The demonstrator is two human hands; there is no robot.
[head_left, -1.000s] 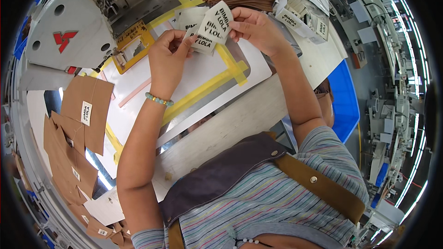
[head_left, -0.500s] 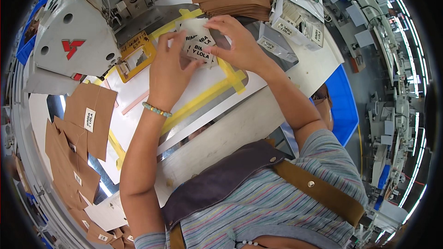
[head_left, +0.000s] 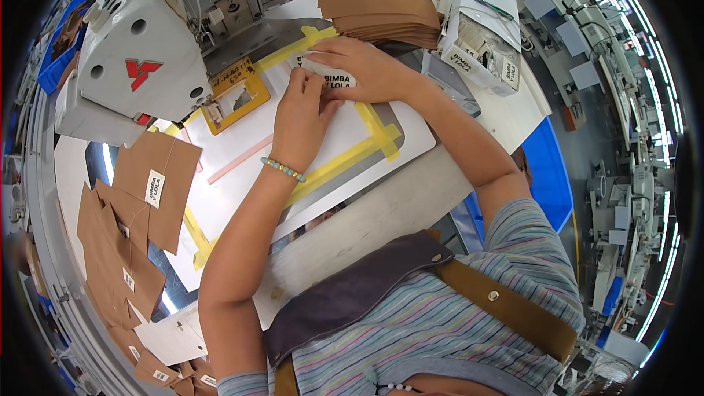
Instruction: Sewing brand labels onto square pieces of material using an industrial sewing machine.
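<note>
My two hands meet over the white work plate, near its far taped edge. A small pile of white labels with black lettering is between them. My right hand curls over the labels from the right, its thumb along their lower edge. At their left edge, my left hand closes its fingertips in a pinch on a label; the fingers partly hide it. How many labels each hand holds cannot be seen. Left of my hands lies a yellow-edged template frame, beside the sewing machine head.
Brown cut pieces are stacked beyond my hands. A white box of labels, with green-handled snips on top, stands far right. Labelled brown pieces overlap at left. A blue bin sits beyond the table's right edge.
My hands have drawn together over the labels. The left fingers went from spread to pinched, and the right hand now covers much of the pile. The whole view has shifted slightly.
</note>
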